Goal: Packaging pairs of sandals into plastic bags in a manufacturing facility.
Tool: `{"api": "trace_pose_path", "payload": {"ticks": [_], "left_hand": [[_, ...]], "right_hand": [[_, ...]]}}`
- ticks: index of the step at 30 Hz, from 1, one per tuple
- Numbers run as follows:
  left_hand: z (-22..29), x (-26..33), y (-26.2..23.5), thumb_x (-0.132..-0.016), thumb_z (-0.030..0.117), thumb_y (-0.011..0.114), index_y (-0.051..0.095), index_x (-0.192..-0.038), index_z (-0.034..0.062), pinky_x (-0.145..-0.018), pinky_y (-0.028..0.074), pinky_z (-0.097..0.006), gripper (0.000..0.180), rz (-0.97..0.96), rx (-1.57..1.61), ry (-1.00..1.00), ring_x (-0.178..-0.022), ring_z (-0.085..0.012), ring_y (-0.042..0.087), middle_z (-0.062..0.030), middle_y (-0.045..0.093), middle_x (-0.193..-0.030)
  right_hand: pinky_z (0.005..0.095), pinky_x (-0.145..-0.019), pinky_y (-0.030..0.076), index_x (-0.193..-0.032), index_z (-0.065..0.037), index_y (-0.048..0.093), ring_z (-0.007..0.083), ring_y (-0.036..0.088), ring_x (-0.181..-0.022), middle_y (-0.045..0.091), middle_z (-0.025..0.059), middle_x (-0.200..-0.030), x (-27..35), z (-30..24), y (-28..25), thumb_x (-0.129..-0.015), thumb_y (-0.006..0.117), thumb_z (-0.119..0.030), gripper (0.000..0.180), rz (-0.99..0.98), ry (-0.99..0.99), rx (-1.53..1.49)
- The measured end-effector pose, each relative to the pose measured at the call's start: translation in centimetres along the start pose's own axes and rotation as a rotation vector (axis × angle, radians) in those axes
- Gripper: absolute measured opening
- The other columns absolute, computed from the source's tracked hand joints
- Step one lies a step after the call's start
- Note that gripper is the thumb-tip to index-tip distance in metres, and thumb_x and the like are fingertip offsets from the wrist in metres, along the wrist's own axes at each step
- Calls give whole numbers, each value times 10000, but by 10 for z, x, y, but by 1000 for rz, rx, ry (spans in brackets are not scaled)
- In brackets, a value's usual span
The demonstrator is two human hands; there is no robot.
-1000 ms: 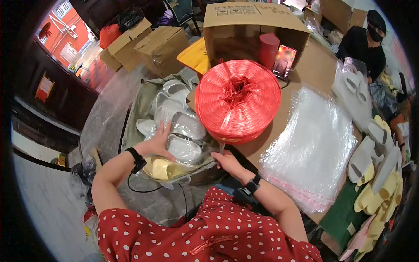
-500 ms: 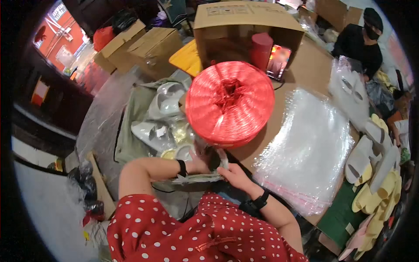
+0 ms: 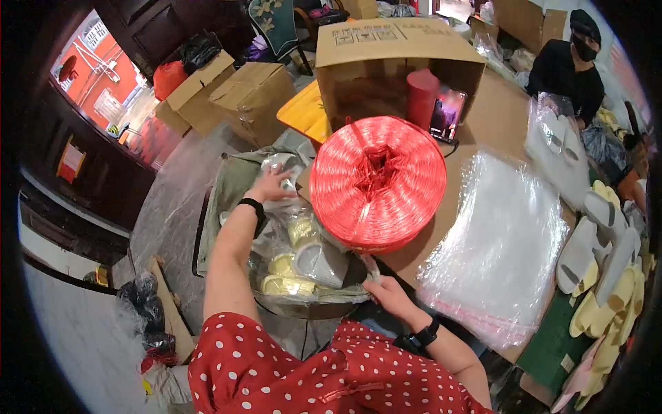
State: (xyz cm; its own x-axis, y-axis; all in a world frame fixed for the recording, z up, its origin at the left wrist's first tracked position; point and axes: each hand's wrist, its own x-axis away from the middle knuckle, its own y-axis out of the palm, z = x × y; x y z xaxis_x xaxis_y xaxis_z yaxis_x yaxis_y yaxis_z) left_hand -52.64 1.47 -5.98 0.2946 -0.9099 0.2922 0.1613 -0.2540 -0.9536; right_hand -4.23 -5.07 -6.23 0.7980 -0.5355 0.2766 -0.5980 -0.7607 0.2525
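A big red spool of plastic twine [image 3: 378, 181] stands on the cardboard-covered table [image 3: 493, 131]. Left of it is a bin [image 3: 227, 190] lined with clear plastic, holding bagged yellow and white slippers [image 3: 303, 259]. My left hand [image 3: 272, 185] reaches over the far side of the pile and rests on a bagged slipper. My right hand [image 3: 386, 293] is at the near rim, below the spool, pinching the edge of a clear bag [image 3: 369, 269].
A stack of clear plastic bags [image 3: 496, 241] lies right of the spool. Loose slippers [image 3: 596, 276] crowd the right edge. An open cardboard box [image 3: 400, 62] with a red cylinder [image 3: 422, 96] and a phone [image 3: 448, 114] stands behind. A person in black [image 3: 569, 62] sits far right. More boxes [image 3: 241, 93] stand at the left.
My left hand has gone from near my body out to the far side of the slipper pile. My right hand stays at the bag's near edge. My view shifted slightly.
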Motion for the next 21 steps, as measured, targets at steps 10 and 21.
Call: {"api": "trace_pose_path", "payload": {"ticks": [10, 21], "left_hand": [[117, 165, 55, -591, 512, 824, 404, -1480, 97, -1139, 247, -558, 1067, -580, 45, 416, -1403, -513, 133, -310, 241, -1498], [194, 141, 107, -637, 416, 803, 170, -1553, 116, -1106, 325, -461, 1154, -556, 119, 458, -1355, -440, 309, -306, 253, -1498]], "right_hand": [[286, -572, 374, -791, 6, 591, 68, 421, -639, 479, -44, -651, -14, 1, -3, -977, 584, -263, 327, 63, -113, 33], [281, -571, 394, -798, 12, 606, 64, 442, -638, 512, -40, -661, 2, 25, -11, -974, 586, -236, 305, 145, -76, 123]]}}
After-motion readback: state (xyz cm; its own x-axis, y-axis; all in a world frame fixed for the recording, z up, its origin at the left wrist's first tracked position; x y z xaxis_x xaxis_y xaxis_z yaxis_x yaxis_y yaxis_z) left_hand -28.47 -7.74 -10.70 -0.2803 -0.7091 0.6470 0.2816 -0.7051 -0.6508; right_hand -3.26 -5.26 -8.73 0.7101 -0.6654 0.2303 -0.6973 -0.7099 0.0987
